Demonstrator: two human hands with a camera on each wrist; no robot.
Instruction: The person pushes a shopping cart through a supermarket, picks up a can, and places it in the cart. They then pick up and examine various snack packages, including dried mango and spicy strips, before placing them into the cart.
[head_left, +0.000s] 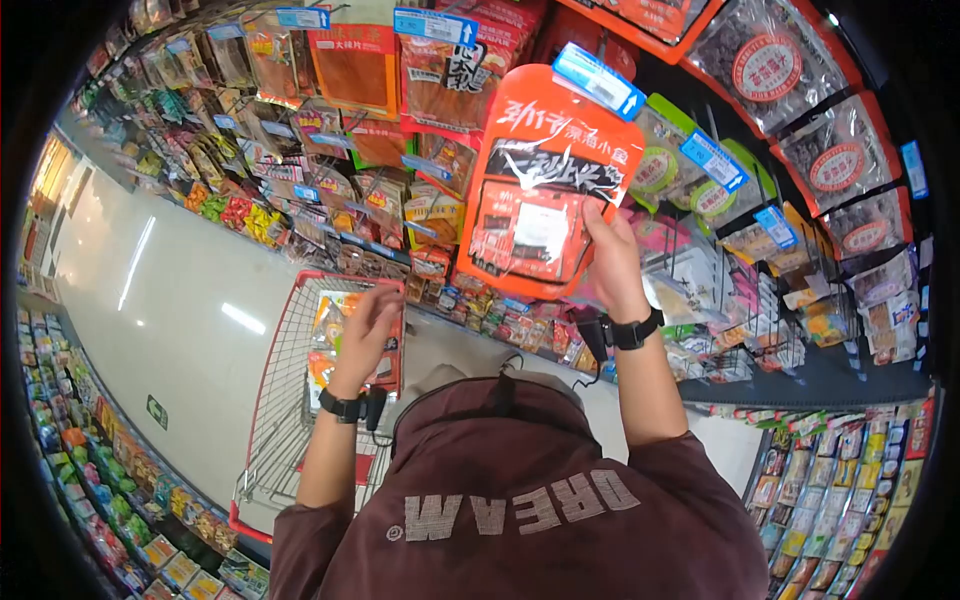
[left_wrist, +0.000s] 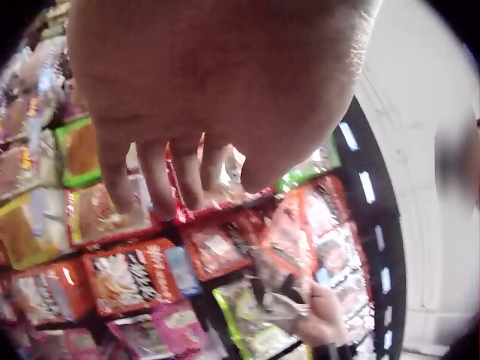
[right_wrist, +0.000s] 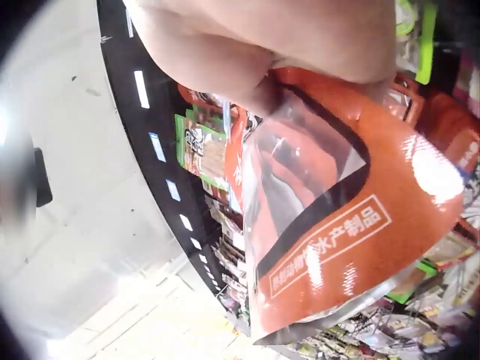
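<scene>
In the head view my right hand (head_left: 612, 262) grips a large orange snack packet (head_left: 515, 245) by its lower right edge, thumb on the front. White lettering, a black band and a clear window with a white label show on its face. The right wrist view shows the orange side of the packet (right_wrist: 330, 202) close up, pinched between thumb and fingers. My left hand (head_left: 368, 335) hovers over the shopping cart (head_left: 262, 440) with its fingers loosely extended, holding nothing. Its fingers (left_wrist: 155, 180) overlap the shelf goods in the left wrist view. Orange-and-white packets (head_left: 325, 350) lie inside the cart.
A wall of hanging snack packets (head_left: 360, 70) fills the front, with blue price tags (head_left: 435, 27) on the hooks. Dark packets with red borders (head_left: 768, 65) hang at the upper right. Pale floor (head_left: 170, 290) stretches left to another stocked shelf (head_left: 100, 450).
</scene>
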